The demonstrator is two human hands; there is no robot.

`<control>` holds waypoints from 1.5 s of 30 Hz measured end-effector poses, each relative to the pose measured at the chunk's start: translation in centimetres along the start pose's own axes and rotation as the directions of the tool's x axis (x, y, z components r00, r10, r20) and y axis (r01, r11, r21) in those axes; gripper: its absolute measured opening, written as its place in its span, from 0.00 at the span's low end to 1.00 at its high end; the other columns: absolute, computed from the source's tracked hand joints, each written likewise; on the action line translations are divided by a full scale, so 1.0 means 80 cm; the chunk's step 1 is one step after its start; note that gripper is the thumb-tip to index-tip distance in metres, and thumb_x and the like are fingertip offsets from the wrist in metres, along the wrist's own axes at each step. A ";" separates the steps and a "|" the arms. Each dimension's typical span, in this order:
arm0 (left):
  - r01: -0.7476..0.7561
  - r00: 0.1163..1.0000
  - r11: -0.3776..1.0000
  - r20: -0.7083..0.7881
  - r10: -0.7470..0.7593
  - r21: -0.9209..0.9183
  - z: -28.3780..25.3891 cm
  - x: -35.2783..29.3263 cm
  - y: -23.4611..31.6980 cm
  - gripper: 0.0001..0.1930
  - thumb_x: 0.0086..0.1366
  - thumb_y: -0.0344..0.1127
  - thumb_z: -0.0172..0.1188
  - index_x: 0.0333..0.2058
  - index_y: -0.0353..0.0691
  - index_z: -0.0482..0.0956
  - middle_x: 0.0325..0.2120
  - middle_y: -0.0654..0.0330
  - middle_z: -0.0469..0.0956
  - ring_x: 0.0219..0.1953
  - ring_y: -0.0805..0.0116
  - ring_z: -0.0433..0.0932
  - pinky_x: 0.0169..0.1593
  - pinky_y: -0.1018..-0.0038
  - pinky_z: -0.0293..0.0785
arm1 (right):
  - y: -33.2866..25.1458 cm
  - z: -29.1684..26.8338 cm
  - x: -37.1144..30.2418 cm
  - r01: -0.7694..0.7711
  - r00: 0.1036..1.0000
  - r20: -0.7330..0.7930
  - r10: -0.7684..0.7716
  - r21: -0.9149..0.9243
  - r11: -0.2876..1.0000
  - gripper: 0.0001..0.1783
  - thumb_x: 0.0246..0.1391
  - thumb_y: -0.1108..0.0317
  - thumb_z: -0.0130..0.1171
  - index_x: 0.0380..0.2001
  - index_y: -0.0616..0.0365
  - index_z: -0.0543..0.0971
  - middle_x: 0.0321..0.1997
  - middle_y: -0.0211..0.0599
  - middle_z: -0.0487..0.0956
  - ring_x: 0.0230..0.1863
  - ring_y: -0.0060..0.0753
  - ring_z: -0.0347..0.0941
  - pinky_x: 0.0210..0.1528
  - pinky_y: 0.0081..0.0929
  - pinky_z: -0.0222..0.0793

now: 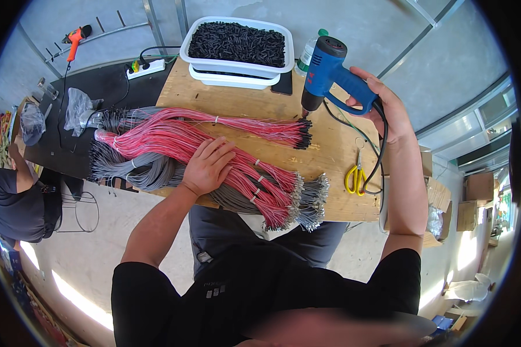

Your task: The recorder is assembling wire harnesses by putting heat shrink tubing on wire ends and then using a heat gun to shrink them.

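Head view, on my remote feed: what crowds the wooden tabletop [344, 211]?

— I see a white tub [237, 66] of short black tubes along the far edge, a green-capped bottle [308, 53] just beside it. A power cable [383, 144] loops in the way, between the yellow-handled scissors [355, 178] and the right forearm.

And the hands?

— I see the right hand [392, 109] raised, wrapped around the handle of the blue heat gun [323, 72], nozzle down by the black ends of the far red wire bundle [243, 122]. The left hand [208, 166] rests palm down, fingers extended, on the near red wire bundle [162, 139], partly over grey wires [156, 173].
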State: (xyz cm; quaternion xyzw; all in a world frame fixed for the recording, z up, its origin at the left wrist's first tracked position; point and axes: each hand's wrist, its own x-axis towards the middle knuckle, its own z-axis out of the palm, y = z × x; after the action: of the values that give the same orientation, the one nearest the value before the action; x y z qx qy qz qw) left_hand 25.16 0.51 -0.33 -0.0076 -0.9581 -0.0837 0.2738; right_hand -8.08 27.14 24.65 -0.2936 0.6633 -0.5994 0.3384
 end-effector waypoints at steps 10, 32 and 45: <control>0.003 1.000 1.000 0.001 -0.003 0.003 -0.001 0.000 0.001 0.18 0.66 0.38 0.66 0.54 0.43 0.84 0.66 0.60 0.76 0.72 0.56 0.69 0.75 0.54 0.62 | -0.002 0.001 -0.001 0.015 1.000 -0.002 -0.015 0.004 1.000 0.35 0.72 0.52 0.52 0.73 0.63 0.70 0.44 0.40 0.85 0.47 0.32 0.82 0.56 0.36 0.80; 0.015 1.000 1.000 0.011 -0.015 -0.004 0.000 0.001 0.000 0.18 0.66 0.38 0.66 0.54 0.44 0.84 0.66 0.61 0.76 0.71 0.57 0.69 0.74 0.54 0.63 | -0.006 0.012 -0.006 0.022 0.999 -0.050 -0.021 0.008 1.000 0.30 0.71 0.51 0.55 0.69 0.56 0.75 0.38 0.33 0.84 0.42 0.23 0.81 0.46 0.22 0.79; 0.020 1.000 1.000 0.019 -0.020 -0.008 0.002 -0.001 0.000 0.18 0.67 0.39 0.66 0.54 0.44 0.84 0.66 0.62 0.76 0.71 0.57 0.69 0.75 0.54 0.62 | 0.003 0.016 0.009 -0.007 0.998 -0.054 0.008 0.007 1.000 0.30 0.71 0.51 0.55 0.69 0.55 0.75 0.36 0.33 0.84 0.41 0.23 0.80 0.42 0.21 0.78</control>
State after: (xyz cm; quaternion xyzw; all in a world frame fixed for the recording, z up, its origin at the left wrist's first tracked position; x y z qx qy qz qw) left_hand 25.14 0.49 -0.47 0.0000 -0.9603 -0.0904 0.2639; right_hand -7.49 25.81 24.31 -0.2735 0.6712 -0.6083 0.3234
